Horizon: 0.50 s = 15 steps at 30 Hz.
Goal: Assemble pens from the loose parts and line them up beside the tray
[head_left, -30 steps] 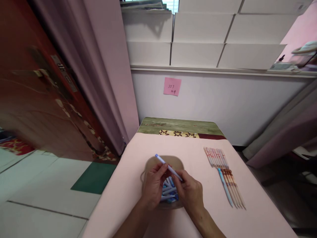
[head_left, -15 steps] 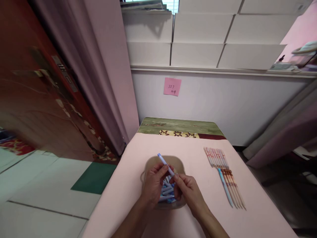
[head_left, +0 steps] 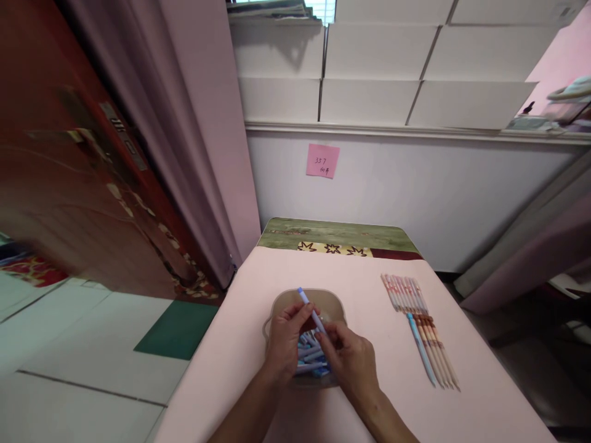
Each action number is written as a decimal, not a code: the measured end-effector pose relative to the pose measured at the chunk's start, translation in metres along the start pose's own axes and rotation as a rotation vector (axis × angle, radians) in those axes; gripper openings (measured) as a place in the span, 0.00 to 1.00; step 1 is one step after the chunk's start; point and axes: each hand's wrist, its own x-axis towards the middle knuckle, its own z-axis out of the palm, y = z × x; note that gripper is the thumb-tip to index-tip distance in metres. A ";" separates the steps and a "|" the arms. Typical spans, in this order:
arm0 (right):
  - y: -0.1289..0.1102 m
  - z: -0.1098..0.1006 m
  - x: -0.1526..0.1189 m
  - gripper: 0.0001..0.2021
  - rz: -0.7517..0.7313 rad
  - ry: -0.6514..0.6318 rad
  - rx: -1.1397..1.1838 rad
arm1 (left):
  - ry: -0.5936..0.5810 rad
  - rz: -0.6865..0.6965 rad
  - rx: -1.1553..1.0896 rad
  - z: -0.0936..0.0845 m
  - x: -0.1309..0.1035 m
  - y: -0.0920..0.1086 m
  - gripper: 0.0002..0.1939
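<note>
A light purple-blue pen [head_left: 311, 309] with a bluer top end slants between my hands, above a beige-grey bin [head_left: 282, 300]. My left hand [head_left: 287, 337] pinches it near the middle with thumb and fingers. At its lower end, my right hand [head_left: 351, 355] has thumb and fingers closed around it, hiding the tip. Inside the bin lie several blue and purple pens or pen parts [head_left: 310, 352], partly covered by my hands.
To the right on the pink-covered table [head_left: 369, 295] lies a row of pink-white pens [head_left: 404, 293]. Below it are a light blue pen [head_left: 421, 351] and several brown-topped pens [head_left: 436, 352], side by side. A pink note [head_left: 322, 161] sticks to the wall behind.
My right hand has turned and shifted slightly, its fingers now further round the pen's lower end. The pen has moved a little to the right and stays in both hands.
</note>
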 end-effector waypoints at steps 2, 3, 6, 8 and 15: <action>-0.002 -0.001 0.000 0.11 -0.019 -0.011 0.034 | -0.025 -0.002 0.030 -0.001 0.001 0.001 0.12; -0.003 -0.001 0.000 0.11 -0.020 -0.024 0.074 | -0.039 0.002 0.038 -0.001 0.001 0.002 0.12; -0.006 -0.003 0.001 0.12 0.022 -0.081 0.253 | -0.066 0.015 0.039 -0.001 0.001 0.004 0.11; -0.007 -0.003 0.003 0.14 0.080 -0.146 0.400 | -0.086 0.022 0.034 0.001 0.000 0.006 0.10; -0.005 -0.003 0.007 0.18 0.156 -0.247 0.557 | -0.089 0.023 0.052 0.002 0.000 0.006 0.11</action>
